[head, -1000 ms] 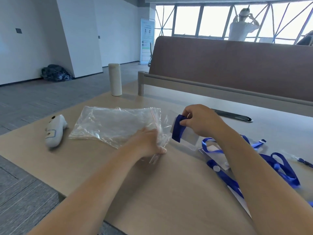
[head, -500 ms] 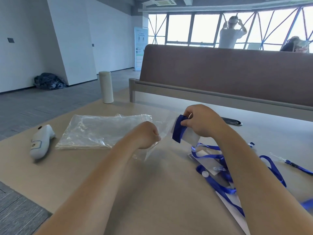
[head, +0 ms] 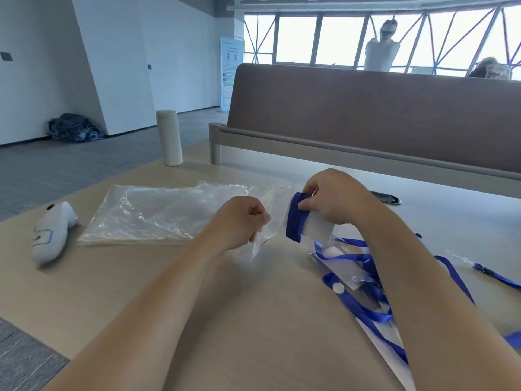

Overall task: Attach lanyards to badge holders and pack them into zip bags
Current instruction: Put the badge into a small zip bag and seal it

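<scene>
room: white wall (head: 112, 66), grey floor (head: 70, 170), windows (head: 338, 40) along the back. 1 person (head: 380, 52) stands at the glass, cut off below the chest by the divider. A 2nd person (head: 490, 67) at far right is mostly hidden.
divider (head: 366, 114): brown panel along the table's far edge, blocks everything low behind it.
table (head: 253, 320): pale wood, near edge and right side cut off by the frame.
bags (head: 158, 213): flat stack of clear zip bags, left of centre on the table. Count can't be told, as the layers are see-through and overlap.
pile (head: 361, 277): loose blue straps and clear sleeves, tangled. It lies on the table under the right forearm, partly hidden by it, and runs out of frame at bottom right.
left hand (head: 239, 221): fingers curled, pinching the bag's near edge.
right hand (head: 335, 198): closed round the holder, thumb on the lanyard.
bag (head: 277, 201): 1 clear zip bag between the 2 hands. Nothing seen inside. Can't tell if the mouth is open, and the lower edge is blurred.
holder (head: 315, 227): in the right hand, above the table, just right of the bag, not in it. A blue lanyard (head: 294, 218) is wound round its left end. Clip hidden.
bottle (head: 169, 138): white, upright, far left part of the table.
remote (head: 50, 231): white, lying at the table's left edge, left of the bags.
bundle (head: 74, 131): dark heap on the floor by the wall.
dark thing (head: 386, 197): flat, black, behind the right hand, mostly hidden, can't tell what.
</scene>
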`<action>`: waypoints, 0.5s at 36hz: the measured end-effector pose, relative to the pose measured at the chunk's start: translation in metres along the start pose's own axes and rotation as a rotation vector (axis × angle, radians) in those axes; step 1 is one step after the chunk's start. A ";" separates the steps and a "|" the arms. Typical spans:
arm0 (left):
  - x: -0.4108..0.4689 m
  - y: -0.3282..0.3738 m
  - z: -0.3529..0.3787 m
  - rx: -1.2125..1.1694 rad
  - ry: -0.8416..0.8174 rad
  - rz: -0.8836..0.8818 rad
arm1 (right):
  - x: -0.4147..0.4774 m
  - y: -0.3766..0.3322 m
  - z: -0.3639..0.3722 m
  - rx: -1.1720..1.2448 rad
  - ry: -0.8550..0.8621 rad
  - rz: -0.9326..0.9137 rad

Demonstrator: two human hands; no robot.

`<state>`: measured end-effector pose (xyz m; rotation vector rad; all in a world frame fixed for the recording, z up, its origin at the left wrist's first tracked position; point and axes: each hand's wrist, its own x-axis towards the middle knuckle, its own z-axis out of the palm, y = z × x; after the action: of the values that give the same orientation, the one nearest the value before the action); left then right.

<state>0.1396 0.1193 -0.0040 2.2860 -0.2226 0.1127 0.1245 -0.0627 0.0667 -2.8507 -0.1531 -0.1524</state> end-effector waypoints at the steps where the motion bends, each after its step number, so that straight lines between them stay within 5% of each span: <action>1: -0.001 0.001 0.000 0.006 0.012 0.007 | -0.001 -0.001 0.001 -0.002 -0.009 -0.004; 18: -0.006 0.006 0.004 -0.068 0.144 0.079 | -0.004 -0.008 0.007 0.015 -0.057 -0.058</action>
<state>0.1322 0.1132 -0.0034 2.1912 -0.2385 0.3046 0.1201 -0.0529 0.0615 -2.8380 -0.2475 -0.0818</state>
